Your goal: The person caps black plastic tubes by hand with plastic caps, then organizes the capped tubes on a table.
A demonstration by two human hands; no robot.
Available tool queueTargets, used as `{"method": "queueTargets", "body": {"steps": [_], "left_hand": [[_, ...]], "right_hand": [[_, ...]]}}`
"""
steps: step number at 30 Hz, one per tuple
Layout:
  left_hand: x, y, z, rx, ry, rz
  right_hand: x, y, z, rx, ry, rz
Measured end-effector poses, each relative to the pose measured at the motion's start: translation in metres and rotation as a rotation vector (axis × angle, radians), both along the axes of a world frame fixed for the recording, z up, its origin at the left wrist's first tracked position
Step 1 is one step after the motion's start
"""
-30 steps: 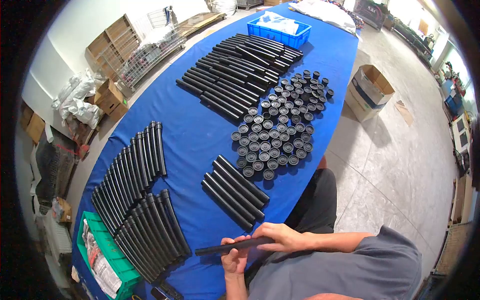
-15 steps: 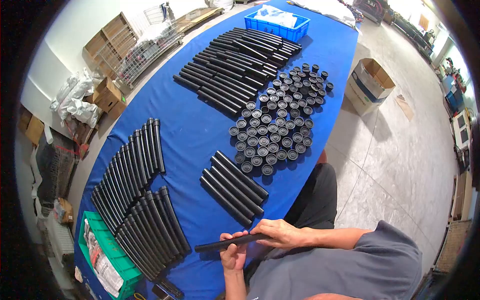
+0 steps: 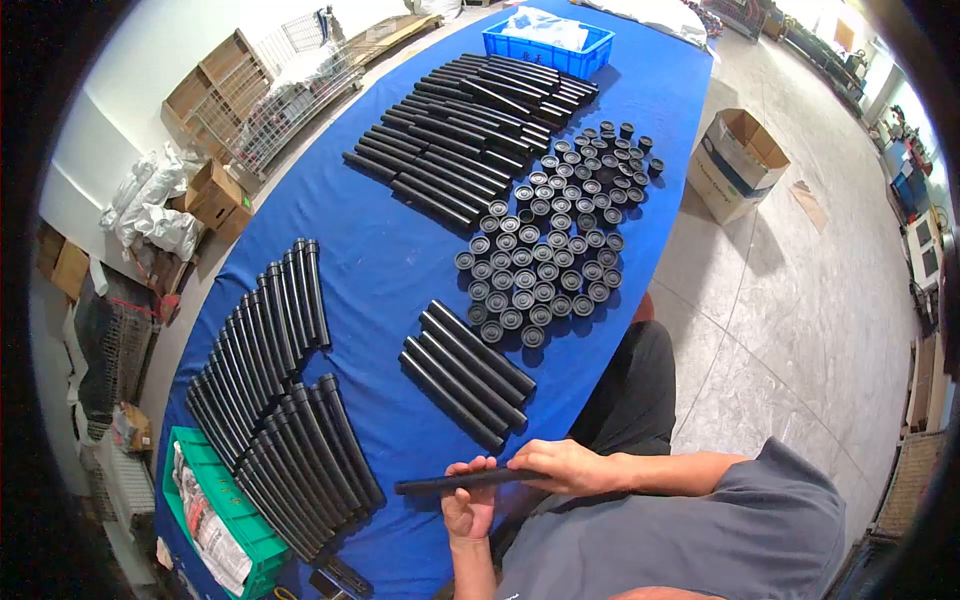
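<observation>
A black tube [image 3: 430, 485] lies across the fingers of my left hand [image 3: 470, 505], near the table's front edge. My right hand [image 3: 560, 466] grips the tube's right end from above. Beyond my hands, several loose black tubes [image 3: 468, 375] lie side by side on the blue cloth. Round black caps [image 3: 545, 250] are spread at the right of the table. Behind them is a large stack of tubes [image 3: 465, 130]. Two rows of tubes with wider ends [image 3: 300, 460] lie on the left.
A green crate [image 3: 225, 500] with paper in it stands at the near left. At the far end is a blue crate [image 3: 550, 48] holding a white plastic bag. An open cardboard box [image 3: 735, 170] stands on the floor to the right.
The fingers of my left hand have opened a little under the tube. Both hands and the tube have shifted slightly, and the whole view has moved a little.
</observation>
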State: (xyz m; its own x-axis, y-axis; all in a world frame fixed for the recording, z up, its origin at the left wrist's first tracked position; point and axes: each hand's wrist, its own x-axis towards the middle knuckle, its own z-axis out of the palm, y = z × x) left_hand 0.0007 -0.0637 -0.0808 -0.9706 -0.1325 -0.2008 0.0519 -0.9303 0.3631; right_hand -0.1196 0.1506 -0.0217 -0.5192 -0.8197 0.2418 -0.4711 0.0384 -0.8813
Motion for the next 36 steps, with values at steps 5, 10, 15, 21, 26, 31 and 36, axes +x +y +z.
{"method": "queueTargets", "body": {"steps": [5, 10, 15, 21, 26, 31, 36], "left_hand": [[0.003, -0.003, -0.009, -0.013, 0.091, -0.018], [-0.004, 0.003, 0.012, -0.019, -0.035, -0.069], [0.003, -0.002, -0.003, 0.005, 0.026, -0.045], [0.001, -0.002, -0.003, 0.038, 0.046, -0.043], [0.003, -0.003, -0.005, 0.006, 0.040, -0.034], [0.001, -0.003, -0.004, 0.075, 0.046, -0.056], [0.001, 0.000, 0.001, 0.022, 0.014, -0.039]], "right_hand": [[-0.001, -0.001, 0.001, 0.027, -0.064, -0.004], [-0.002, -0.002, 0.002, -0.005, -0.024, -0.084], [-0.002, -0.004, 0.022, 0.033, -0.231, -0.054], [0.000, -0.006, 0.000, -0.051, 0.024, -0.064], [-0.012, -0.005, 0.032, 0.304, -0.786, -0.034], [-0.001, -0.006, 0.007, -0.008, 0.271, -0.004], [-0.001, -0.007, 0.002, -0.004, -0.071, -0.084]]}}
